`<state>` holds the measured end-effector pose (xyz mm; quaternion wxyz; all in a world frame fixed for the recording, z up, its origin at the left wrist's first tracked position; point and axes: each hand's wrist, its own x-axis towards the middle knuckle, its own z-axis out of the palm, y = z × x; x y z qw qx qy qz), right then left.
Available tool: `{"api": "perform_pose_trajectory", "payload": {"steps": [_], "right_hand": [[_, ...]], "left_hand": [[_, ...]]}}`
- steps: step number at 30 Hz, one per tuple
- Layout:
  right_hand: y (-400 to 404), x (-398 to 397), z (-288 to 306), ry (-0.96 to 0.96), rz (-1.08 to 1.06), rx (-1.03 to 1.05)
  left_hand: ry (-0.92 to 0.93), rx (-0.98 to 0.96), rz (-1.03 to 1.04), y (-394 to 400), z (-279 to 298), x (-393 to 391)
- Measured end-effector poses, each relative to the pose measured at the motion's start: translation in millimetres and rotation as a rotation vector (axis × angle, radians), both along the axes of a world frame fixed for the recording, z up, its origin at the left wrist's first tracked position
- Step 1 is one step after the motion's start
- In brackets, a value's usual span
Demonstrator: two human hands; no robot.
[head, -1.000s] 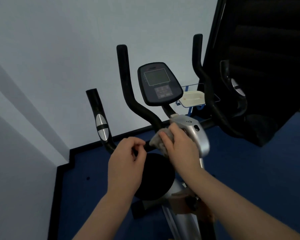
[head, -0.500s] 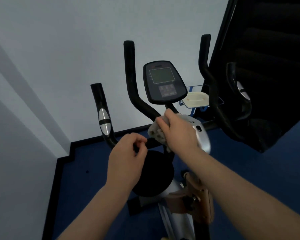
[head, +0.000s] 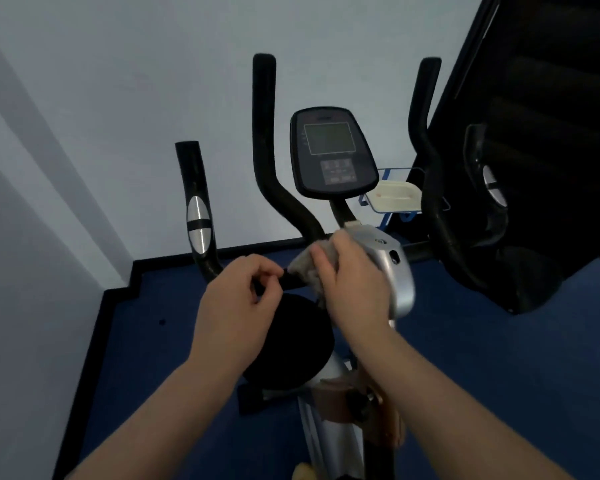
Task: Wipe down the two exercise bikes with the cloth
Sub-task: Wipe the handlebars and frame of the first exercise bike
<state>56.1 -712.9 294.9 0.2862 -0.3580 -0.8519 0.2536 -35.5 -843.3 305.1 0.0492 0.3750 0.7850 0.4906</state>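
Hands at the handlebar junction: left hand [head: 238, 299] pinches the black crossbar [head: 293, 280], steadying it, while right hand [head: 352, 282] presses the bunched grey cloth [head: 305, 263] against the bar beside the silver stem housing [head: 394, 268]. Since half a second ago the cloth has slid back down from the stem, suggesting repeated strokes on this first exercise bike [head: 281, 202]. Beyond lie the console [head: 333, 152], blue floor [head: 499, 341], white wall [head: 118, 81] and a dark staircase [head: 551, 81].
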Motion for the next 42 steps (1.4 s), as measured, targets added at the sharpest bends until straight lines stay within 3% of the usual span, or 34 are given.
{"api": "perform_pose_trajectory", "payload": {"steps": [5, 10, 15, 21, 25, 30, 37, 42], "right_hand": [[28.8, -33.5, 21.5, -0.132, 0.036, 0.051], [16.4, -16.1, 3.2, -0.006, 0.046, 0.031], [33.9, -37.2, 18.2, -0.104, 0.03, 0.036], [18.7, -8.9, 0.8, -0.03, 0.072, -0.01], [40.3, -43.0, 20.6, -0.09, 0.056, 0.057], [33.5, -26.7, 7.8, 0.025, 0.111, 0.017], [50.1, -59.6, 29.7, -0.062, 0.094, 0.092], [28.6, -15.7, 2.0, -0.014, 0.118, 0.111]], "left_hand": [[0.016, -0.018, 0.012, 0.9, 2.5, 0.8], [-0.015, -0.03, 0.032, -0.4, 3.1, 2.6], [-0.005, -0.024, 0.035, 0.9, 3.7, 1.4], [0.009, -0.024, 0.044, 2.3, 6.9, 4.2], [0.015, -0.046, 0.04, 2.3, 7.8, 3.9], [0.001, -0.041, 0.056, 1.0, 8.6, 6.4], [0.001, -0.048, 0.067, 1.3, 7.1, 4.5], [-0.02, -0.021, 0.078, 1.2, 6.0, 4.9]]}}
